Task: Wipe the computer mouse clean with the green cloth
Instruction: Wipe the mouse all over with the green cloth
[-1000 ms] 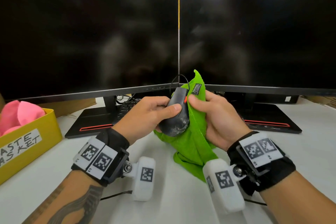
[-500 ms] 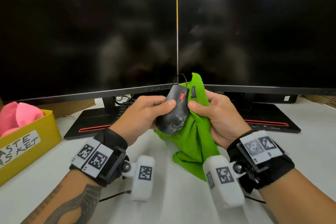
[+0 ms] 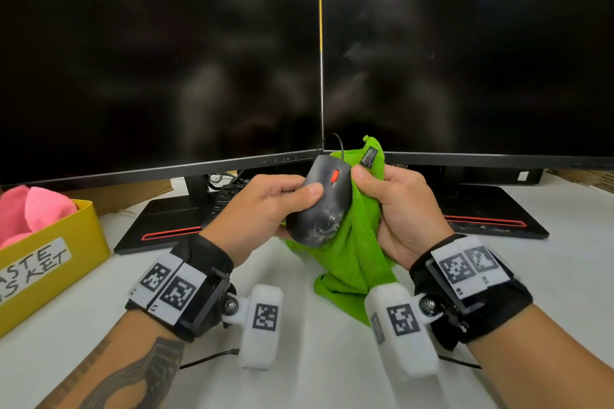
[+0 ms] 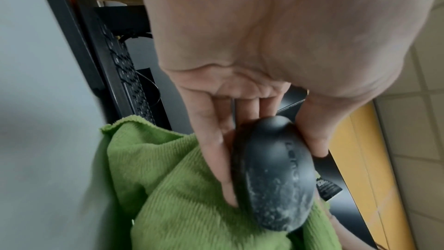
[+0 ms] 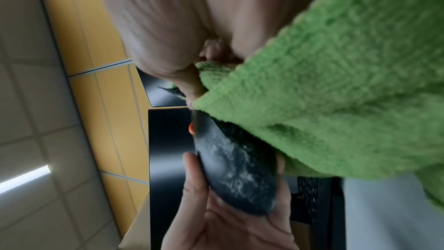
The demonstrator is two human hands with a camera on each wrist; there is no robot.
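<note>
Standing side by side at the back of the white desk, two dark monitors fill most of the head view, their black bases with red stripes resting on the desk surface. A yellow box with a hand-lettered label sits at the left edge of the desk, holding something pink. A black keyboard lies partly hidden beneath the left monitor.

The green cloth is bunched in front of the monitors, raised off the desk at its upper part, with its lower folds hanging down toward the surface. The right hand grasps the cloth, fingers curled into the fabric and the thumb pressing it against the right side of the mouse. A small dark tag shows at the cloth's upper edge.

The left hand grips the black computer mouse, thumb on its top and fingers wrapped under it, holding it up above the desk between the two hands. The mouse has a red scroll wheel, and its cord rises from the front. Whitish smudges cover its rear palm area, clear in both wrist views.
</note>
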